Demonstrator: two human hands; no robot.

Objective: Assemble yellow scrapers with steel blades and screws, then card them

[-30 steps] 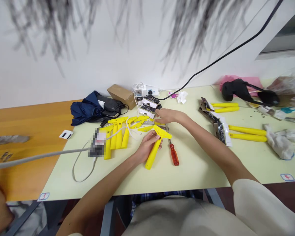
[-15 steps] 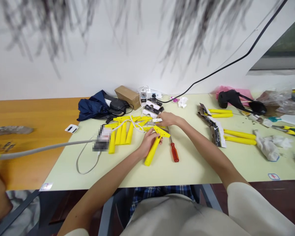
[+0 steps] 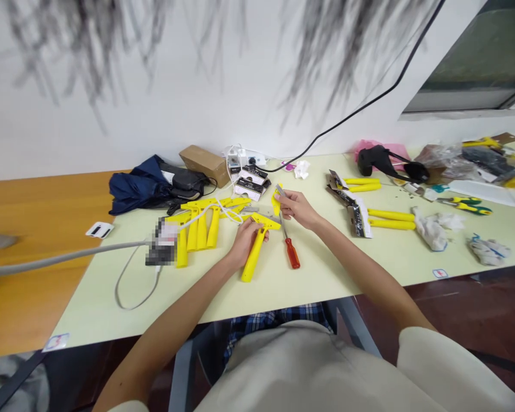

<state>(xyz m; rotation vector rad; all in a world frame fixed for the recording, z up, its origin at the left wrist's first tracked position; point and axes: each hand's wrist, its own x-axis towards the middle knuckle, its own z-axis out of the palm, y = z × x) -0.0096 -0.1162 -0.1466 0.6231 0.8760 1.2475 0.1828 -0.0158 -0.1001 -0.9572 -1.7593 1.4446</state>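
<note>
My left hand is closed around a yellow T-shaped scraper handle, its wide head pointing away from me. Just to the right, my right hand pinches a small yellow plate together with a flat grey metal strip, raised above the table. Below that hand lies a screwdriver with a red grip, its shaft pointing up toward my fingers. Several more yellow scraper handles lie side by side left of my left hand, crossed by a white cable.
Behind the handles are black-and-white boxes, a cardboard box and a dark blue cloth bundle. To the right lie packaged scrapers, crumpled gloves and pliers. A grey cable crosses from the left.
My right hand has drawn back from the pile, bringing up the yellow plate and metal strip. My left hand keeps hold of the scraper handle. The view has turned slightly right.
</note>
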